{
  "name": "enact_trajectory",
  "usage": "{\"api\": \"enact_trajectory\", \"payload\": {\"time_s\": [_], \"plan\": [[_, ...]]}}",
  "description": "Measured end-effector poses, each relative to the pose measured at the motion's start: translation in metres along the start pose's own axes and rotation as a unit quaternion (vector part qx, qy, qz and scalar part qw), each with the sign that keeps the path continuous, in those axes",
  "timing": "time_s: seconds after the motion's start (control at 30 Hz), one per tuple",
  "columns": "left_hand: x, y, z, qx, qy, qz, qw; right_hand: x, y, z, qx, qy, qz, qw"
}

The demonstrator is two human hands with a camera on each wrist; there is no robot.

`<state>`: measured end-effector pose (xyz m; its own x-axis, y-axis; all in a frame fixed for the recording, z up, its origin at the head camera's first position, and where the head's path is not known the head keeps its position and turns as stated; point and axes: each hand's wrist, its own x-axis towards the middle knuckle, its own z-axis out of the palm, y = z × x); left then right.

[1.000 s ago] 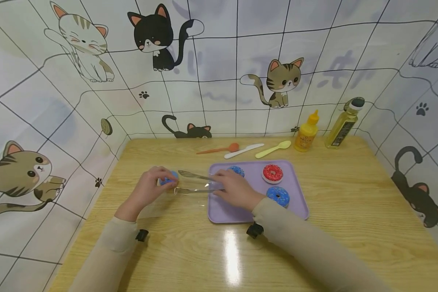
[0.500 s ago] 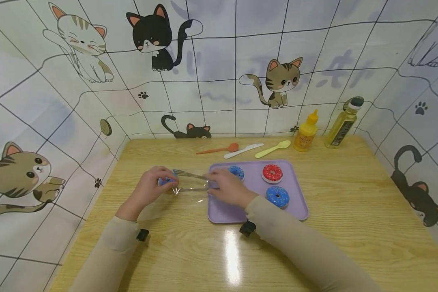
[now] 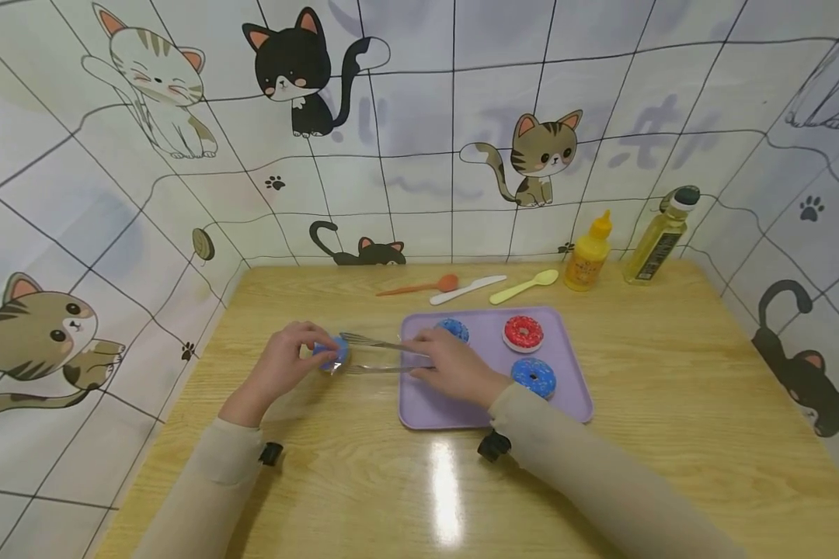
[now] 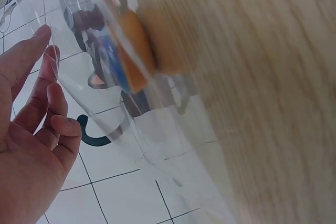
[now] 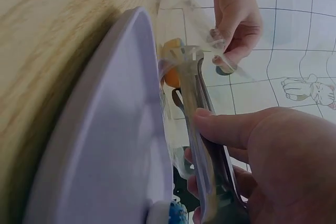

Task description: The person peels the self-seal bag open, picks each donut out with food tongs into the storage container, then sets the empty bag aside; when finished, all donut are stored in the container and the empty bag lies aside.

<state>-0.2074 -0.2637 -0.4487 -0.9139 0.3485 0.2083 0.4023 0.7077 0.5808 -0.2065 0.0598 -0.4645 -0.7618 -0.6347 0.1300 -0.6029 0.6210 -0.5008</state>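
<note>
A clear plastic bag (image 4: 157,135) stands at the left of the table, its edge pinched between my left hand's (image 3: 283,365) thumb and fingers. Inside it lies a blue-topped toy donut (image 3: 334,354), partly hidden behind those fingers in the head view; its orange-brown base (image 4: 137,51) shows through the film in the left wrist view. My right hand (image 3: 454,366) grips metal tongs (image 5: 207,135) over the tray's left side. The tongs' two arms are spread and point left, tips right at the donut and the bag's film.
A purple tray (image 3: 426,411) carries two blue donuts (image 3: 534,377) and a red one (image 3: 523,334). Behind it lie an orange spoon (image 3: 419,287), a white knife (image 3: 467,289) and a yellow spoon (image 3: 524,287). A yellow squeeze bottle (image 3: 587,252) and an oil bottle (image 3: 657,241) stand back right.
The right hand and tongs went slightly left, then came back right. The blue donut now shows a little further right, past the left fingertips. The left hand stays almost in place.
</note>
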Motion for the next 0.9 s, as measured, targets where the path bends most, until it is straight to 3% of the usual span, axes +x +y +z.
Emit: {"api": "enact_trajectory", "payload": {"time_s": [0.5, 0.9], "plan": [[-0.006, -0.010, 0.000, 0.018, 0.003, 0.001, 0.9998, -0.068, 0.018, -0.031, -0.006, 0.016, 0.000, 1.000], [-0.015, -0.017, -0.005, 0.026, -0.007, -0.012, 0.9996, -0.125, 0.043, -0.052, -0.025, 0.058, -0.008, 0.998]]}}
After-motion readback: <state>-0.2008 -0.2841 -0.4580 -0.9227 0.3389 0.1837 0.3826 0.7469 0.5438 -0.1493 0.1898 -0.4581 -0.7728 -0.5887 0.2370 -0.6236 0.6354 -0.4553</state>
